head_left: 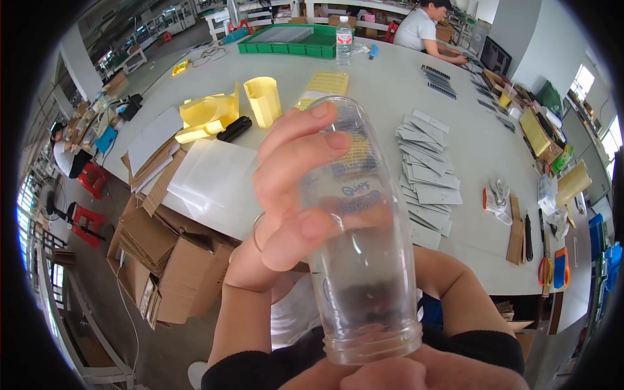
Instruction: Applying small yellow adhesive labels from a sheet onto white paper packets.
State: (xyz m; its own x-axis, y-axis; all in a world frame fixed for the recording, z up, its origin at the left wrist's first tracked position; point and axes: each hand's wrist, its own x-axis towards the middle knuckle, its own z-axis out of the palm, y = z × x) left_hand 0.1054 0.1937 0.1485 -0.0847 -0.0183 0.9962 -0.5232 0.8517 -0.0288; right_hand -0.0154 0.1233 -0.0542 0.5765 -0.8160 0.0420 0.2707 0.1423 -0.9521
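A clear, wide-mouthed bottle (364,279) with blue and yellow print fills the middle of the head view. It is tipped with its base up and away and its threaded mouth near me, some clear liquid inside. My left hand (289,179) is closed round its left side, the fingers curling over the front. My right forearm (448,283) reaches in behind the bottle, which hides the right hand; its fingers cannot be made out. Beyond the bottle lies a yellow printed sheet or card stack (325,84), partly covered by it.
On the white table (481,149) are overlapping white cards (426,172), yellow pieces (211,114), a black tool (234,129), clear sheets (211,185), a green tray (286,42), a water bottle (344,40) and scissors (545,270). Cardboard boxes (192,279) stand lower left. A co-worker (422,29) sits far right.
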